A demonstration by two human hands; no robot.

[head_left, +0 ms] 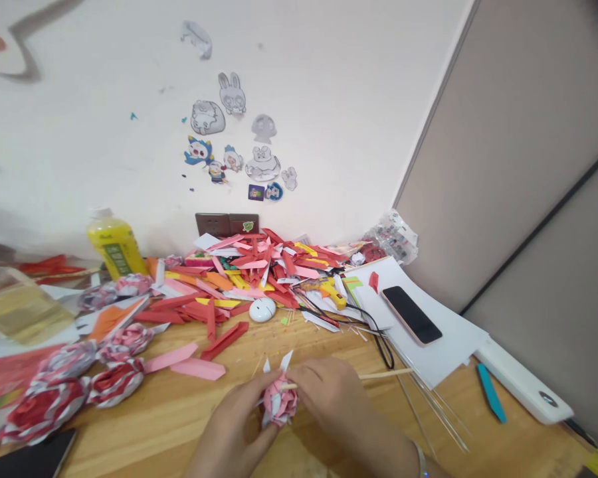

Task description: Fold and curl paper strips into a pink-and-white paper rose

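Note:
Close to me, over the wooden table, my left hand (239, 418) is closed around the left side of a pink and white folded paper flower (281, 403). Two pale paper points stick up from its top. My right hand (329, 392) is closed on a thin wooden stick (386, 375); one end shows against the flower and the other runs out to the right. Whether the stick's tip goes into the flower or only touches it, I cannot tell. The right fingertips are partly hidden behind the hand.
A heap of folded paper strips (259, 265) lies along the wall, with a yellow glue gun (333, 292) beside it. Finished paper flowers (117, 382) sit at left near a yellow bottle (114, 245). At right are a phone (411, 315), white sheets (448, 348) and a teal strip (491, 393).

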